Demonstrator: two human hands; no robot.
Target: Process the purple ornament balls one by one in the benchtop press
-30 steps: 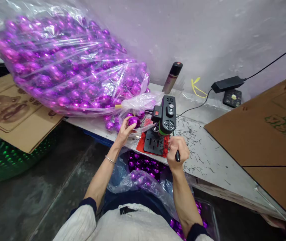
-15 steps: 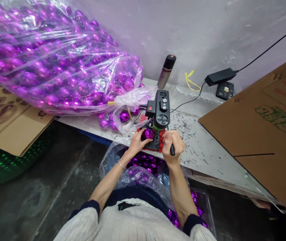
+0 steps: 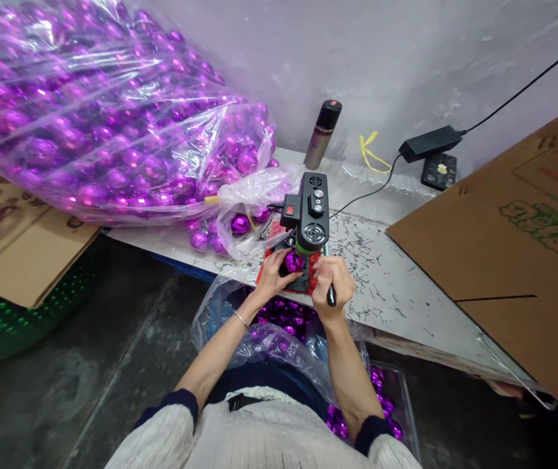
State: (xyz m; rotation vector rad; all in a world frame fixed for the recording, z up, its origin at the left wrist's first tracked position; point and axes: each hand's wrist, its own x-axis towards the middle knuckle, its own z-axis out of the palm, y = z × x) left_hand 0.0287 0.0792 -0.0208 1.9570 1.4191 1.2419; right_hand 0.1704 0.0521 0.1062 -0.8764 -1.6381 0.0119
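Observation:
Between the thumb and fingers of my left hand (image 3: pixel 273 275) is a shiny purple faceted ball (image 3: pixel 294 262), held low beneath the head of a small black bench machine (image 3: pixel 314 212). My right hand (image 3: pixel 334 281) is wrapped round the machine's black-tipped lever handle (image 3: pixel 331 297), just right of the ball. The machine has a red switch on its left side and stands on a dark base with red matting (image 3: pixel 314 268) around it. Where the ball meets the machine is partly hidden by the head.
A large clear bag (image 3: pixel 113 130) of purple balls fills the left. Below the table edge hangs an open bag (image 3: pixel 279 326) with more balls. A spray can (image 3: pixel 323 133), power adapter (image 3: pixel 430 144) and yellow tie (image 3: pixel 374 156) lie behind. A cardboard box (image 3: pixel 518 247) stands right; black scraps litter the table.
The view has shifted slightly. My left fingers have moved a little on the ball, their tips less spread round it. My right hand stays on the lever.

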